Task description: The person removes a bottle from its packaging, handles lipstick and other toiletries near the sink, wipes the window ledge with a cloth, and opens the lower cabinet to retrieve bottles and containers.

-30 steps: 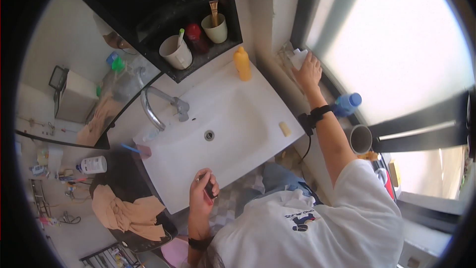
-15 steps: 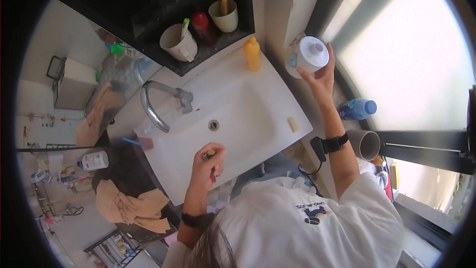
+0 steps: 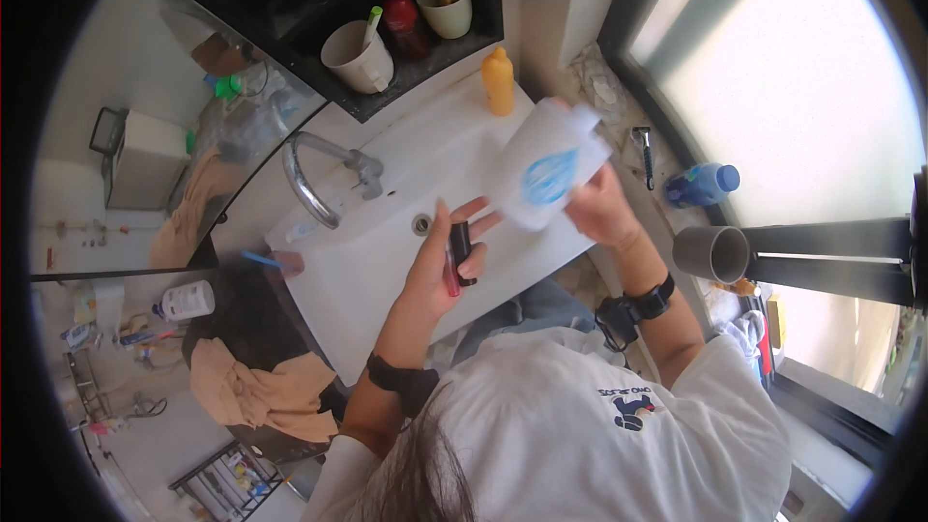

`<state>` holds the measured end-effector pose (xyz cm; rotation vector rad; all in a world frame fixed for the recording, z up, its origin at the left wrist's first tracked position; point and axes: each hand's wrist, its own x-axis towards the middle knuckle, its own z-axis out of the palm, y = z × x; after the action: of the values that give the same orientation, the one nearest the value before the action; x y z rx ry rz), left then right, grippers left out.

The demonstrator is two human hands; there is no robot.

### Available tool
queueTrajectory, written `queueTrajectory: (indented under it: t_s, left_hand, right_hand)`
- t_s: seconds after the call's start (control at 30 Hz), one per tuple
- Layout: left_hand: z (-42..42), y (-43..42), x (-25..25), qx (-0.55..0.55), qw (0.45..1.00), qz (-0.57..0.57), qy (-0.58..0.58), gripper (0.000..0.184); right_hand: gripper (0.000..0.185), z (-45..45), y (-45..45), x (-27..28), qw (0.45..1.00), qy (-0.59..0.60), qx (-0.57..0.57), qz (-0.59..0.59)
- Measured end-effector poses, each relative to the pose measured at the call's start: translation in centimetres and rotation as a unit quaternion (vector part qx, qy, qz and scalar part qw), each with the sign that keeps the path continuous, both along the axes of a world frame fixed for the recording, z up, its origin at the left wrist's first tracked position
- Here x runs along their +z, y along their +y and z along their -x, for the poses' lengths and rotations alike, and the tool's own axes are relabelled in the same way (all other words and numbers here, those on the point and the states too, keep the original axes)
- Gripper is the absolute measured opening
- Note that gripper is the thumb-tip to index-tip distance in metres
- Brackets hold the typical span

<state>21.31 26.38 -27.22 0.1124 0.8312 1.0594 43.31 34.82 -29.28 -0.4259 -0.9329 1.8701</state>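
Observation:
My right hand [image 3: 609,208] grips a white bottle [image 3: 522,159] with a blue drop mark, tilted over the sink's right side and blurred by motion. My left hand [image 3: 430,266] is over the sink's front part, closed around slim black and red tubes [image 3: 463,256] that look like lip gloss; whether they are one piece or two I cannot tell. Some fingers of that hand stretch toward the bottle's lower left edge; contact is unclear. Beneath both hands lies the white sink [image 3: 338,319], with a curved metal faucet [image 3: 309,184] at its back left.
A yellow bottle [image 3: 498,82] stands on the sink's back rim. Cups [image 3: 358,58] and a red bottle [image 3: 406,24] sit on the black shelf. Along the window ledge are a razor [image 3: 645,155], a blue bottle [image 3: 701,184] and a grey cup [image 3: 706,253]. A tan cloth [image 3: 261,391] lies left.
The white bottle has come from the window ledge to over the sink, moved left in my right hand. A razor now shows on the ledge. My left hand has risen toward the bottle, fingers extending.

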Motion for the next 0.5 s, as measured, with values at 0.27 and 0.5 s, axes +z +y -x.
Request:
queueTrajectory:
  t_s: [0.27, 0.5]
  left_hand:
    - [0.6, -1.4, -3.7, -0.021, 0.996, 0.009, -0.088, 0.073]
    - [1.7, -2.4, -6.2, 0.027, 0.983, -0.013, -0.180, 0.081]
  right_hand:
    - [0.108, 2.7, -1.3, 1.4, 0.936, -0.256, 0.128, -0.203]
    - [0.087, -0.2, 5.4, -3.3, 0.810, -0.411, 0.159, -0.387]
